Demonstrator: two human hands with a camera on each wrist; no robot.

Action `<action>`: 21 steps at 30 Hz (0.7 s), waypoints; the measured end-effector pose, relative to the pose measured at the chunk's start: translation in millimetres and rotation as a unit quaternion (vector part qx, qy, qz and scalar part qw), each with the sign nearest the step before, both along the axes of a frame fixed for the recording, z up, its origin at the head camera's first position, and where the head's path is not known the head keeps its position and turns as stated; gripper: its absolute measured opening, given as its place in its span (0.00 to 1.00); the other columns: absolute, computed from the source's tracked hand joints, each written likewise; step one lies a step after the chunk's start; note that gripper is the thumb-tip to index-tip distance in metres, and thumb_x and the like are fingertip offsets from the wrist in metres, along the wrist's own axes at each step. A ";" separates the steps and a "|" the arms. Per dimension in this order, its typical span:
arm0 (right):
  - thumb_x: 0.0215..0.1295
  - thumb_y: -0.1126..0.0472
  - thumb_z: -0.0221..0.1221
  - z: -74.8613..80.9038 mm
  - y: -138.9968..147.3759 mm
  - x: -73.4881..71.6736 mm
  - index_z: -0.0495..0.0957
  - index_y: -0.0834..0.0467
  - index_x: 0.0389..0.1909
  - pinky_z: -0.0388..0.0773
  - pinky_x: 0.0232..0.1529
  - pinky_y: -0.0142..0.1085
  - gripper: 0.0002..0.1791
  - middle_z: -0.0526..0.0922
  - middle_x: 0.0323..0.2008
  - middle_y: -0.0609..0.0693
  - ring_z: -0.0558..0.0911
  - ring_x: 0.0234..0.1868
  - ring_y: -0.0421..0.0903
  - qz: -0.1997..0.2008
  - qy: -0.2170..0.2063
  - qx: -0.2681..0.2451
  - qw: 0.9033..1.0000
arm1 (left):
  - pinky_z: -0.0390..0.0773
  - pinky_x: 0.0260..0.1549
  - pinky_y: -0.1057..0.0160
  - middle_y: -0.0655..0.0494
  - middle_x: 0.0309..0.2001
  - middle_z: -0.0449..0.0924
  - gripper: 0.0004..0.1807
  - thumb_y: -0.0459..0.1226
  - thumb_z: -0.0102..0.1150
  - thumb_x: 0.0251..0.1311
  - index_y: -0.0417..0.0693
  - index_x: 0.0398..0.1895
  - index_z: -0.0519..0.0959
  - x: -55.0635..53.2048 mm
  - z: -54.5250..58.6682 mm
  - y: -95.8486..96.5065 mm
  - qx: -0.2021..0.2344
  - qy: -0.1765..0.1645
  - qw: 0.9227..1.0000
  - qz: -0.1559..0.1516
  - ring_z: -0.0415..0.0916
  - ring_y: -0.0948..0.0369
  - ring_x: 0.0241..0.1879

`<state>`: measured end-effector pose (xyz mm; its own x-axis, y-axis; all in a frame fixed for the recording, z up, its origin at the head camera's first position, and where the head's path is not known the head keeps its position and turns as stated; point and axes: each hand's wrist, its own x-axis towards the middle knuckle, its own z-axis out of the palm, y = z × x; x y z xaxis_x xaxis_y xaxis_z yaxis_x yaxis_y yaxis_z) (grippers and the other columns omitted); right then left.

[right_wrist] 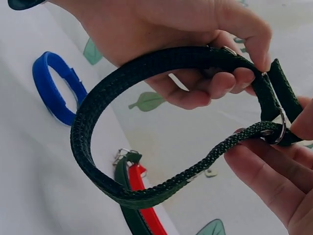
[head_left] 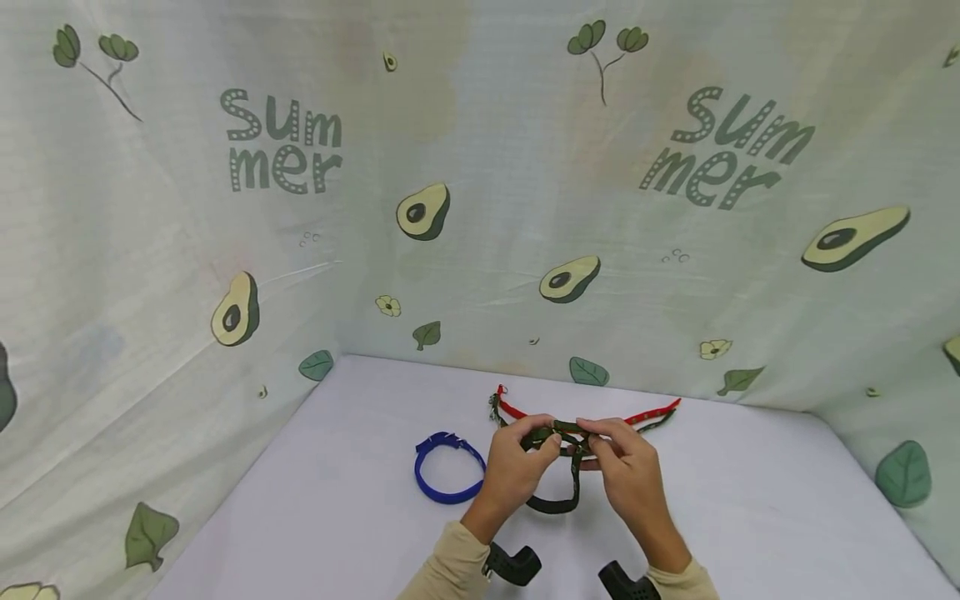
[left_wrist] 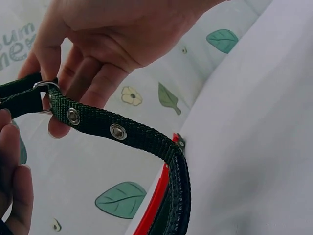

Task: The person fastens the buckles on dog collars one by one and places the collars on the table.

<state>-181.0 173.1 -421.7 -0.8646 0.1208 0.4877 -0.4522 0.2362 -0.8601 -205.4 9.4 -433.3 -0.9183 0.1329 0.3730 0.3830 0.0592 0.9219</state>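
Note:
Between both hands hangs a dark green webbing collar, its loop drooping just above the table. My left hand pinches one part between thumb and fingers; in the right wrist view this left hand is at the top. My right hand grips the collar close by; the left wrist view has the right hand at the top, fingertips around a metal ring. The strap threads through that ring, and metal eyelets line it. Fingers partly hide the strap's end.
A blue collar, closed in a loop, lies left of my left hand on the white table. Behind my hands lie a red collar and another dark green collar, side by side. A patterned cloth rises at the back.

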 end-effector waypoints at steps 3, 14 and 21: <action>0.68 0.78 0.53 0.2 0.6 0.6 0.86 0.61 0.45 0.84 0.28 0.40 0.16 0.82 0.40 0.53 0.88 0.31 0.46 -0.011 0.020 0.008 1.000 | 0.82 0.41 0.62 0.54 0.44 0.85 0.12 0.37 0.65 0.63 0.44 0.48 0.85 0.8 0.1 2.3 0.006 0.025 1.000 0.004 0.81 0.62 0.43; 0.63 0.81 0.52 0.5 1.5 1.9 0.88 0.61 0.39 0.84 0.24 0.39 0.19 0.81 0.38 0.46 0.84 0.27 0.42 -0.069 0.066 0.065 0.993 | 0.82 0.42 0.64 0.58 0.42 0.85 0.09 0.35 0.64 0.62 0.49 0.45 0.84 5.9 3.3 6.9 -0.003 0.043 0.999 0.009 0.82 0.63 0.42; 0.59 0.80 0.54 -1.8 2.4 2.3 0.88 0.59 0.38 0.81 0.24 0.29 0.19 0.81 0.36 0.44 0.81 0.29 0.40 -0.115 0.095 0.125 0.981 | 0.82 0.41 0.64 0.57 0.42 0.84 0.09 0.35 0.64 0.63 0.49 0.45 0.84 6.3 0.5 9.1 0.002 0.036 0.999 -0.003 0.82 0.62 0.42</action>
